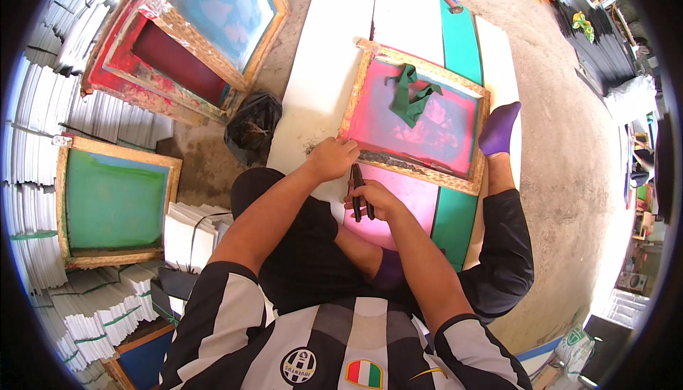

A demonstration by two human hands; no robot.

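Note:
A wooden-framed printing screen (398, 161) with pink and bluish mesh lies flat in front of me. My left hand (334, 159) is at its near left corner, fingers pinched together; whatever they hold, if anything, is hidden. Close beside it, my right hand (376, 199) grips dark-handled pliers (357, 191), the jaws pointing up toward the left fingertips. A crumpled green cloth (407, 105) rests on the mesh. Small dark bits (311, 149) are scattered on the white board (313, 84) beside my left hand.
My purple-socked foot (499, 128) stands by the screen's right edge. Pink (398, 201) and green (455, 219) panels lie beneath the screen. A black plastic bag (255, 123) sits to the left. More framed screens (117, 205) lean against bundled white stacks (35, 119).

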